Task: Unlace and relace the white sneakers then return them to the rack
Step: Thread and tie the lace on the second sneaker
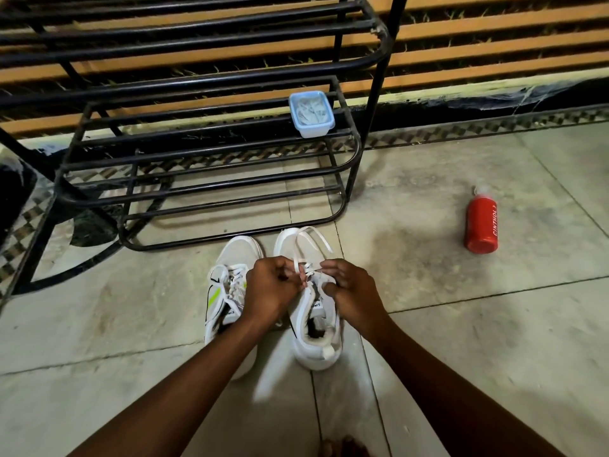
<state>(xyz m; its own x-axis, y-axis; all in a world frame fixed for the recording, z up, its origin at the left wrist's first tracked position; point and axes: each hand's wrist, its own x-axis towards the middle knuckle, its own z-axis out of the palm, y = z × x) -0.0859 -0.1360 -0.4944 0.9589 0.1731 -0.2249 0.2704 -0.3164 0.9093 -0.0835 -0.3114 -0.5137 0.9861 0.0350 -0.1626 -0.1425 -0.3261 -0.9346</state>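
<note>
Sneakers [273, 301] side by side on the floor [461, 324] before the rack [204, 179], toes toward it for easy return. Left hand [270, 288] and right hand [349, 291], each grip pinched on lace [313, 240] over the right shoe, for threading.

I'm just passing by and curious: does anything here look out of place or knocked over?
Yes. A red bottle lies on its side on the floor, off to the right of the black rack, away from everything else. A small blue lidded container sits on a rack shelf meant for shoes. The two white sneakers being laced look fine.
</note>
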